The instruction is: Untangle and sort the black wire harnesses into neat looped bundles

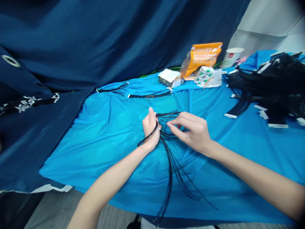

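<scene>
My left hand (pixel 151 130) is closed around a bundle of thin black wires (pixel 169 168), thumb pointing up. Some of the strands loop over the back of the wrist, and others hang down toward the table's front edge. A small white piece shows at the bundle beside the thumb. To the right, my right hand (pixel 193 128) pinches among the loose strands with thumb and forefinger close together; which wire sits between the fingertips is too fine to make out. Behind the hands lie two more wire bundles with white ends, one at the middle (pixel 150 94) and one farther left (pixel 113 90).
A blue cloth (pixel 107 127) covers the table. At the back stand a small box (pixel 170 78), an orange pouch (pixel 202 58), a white packet (pixel 207 77) and a paper cup (pixel 231 58). A large heap of black wire bundles (pixel 269 86) lies right. Dark curtain (pixel 95 35) hangs behind.
</scene>
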The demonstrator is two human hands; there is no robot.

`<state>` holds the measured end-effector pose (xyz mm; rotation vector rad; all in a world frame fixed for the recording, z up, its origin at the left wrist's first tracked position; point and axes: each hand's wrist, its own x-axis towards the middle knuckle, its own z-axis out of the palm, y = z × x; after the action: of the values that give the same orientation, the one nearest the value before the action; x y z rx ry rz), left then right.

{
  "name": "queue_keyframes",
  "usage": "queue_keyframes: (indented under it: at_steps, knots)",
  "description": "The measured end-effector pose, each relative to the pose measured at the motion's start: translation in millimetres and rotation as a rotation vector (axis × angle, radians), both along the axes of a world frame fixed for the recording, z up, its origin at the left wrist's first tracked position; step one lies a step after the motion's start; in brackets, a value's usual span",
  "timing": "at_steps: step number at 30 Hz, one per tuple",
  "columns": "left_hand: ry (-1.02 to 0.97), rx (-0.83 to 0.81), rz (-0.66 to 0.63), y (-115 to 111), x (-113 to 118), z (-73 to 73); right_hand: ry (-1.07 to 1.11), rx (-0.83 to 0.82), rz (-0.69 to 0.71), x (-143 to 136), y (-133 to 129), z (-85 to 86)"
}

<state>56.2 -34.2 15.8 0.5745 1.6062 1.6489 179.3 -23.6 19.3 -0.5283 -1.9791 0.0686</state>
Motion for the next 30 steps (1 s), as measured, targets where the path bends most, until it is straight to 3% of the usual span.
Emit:
queue_keyframes:
  at_steps: [4,15,30]
  knots:
    - [0.06,0.208,-0.161,1,-3,-4.6,0.008,-0.045,0.026,-1,-2,0.1]
    - [0.138,0.194,-0.2,0,-4,-8.2,0.091,-0.212,0.001,-3,-6,4.2]
    - [0.397,0.123,-0.279,-11,2,-5.7,-0.095,0.058,-0.08,-3,-5,-9.9]
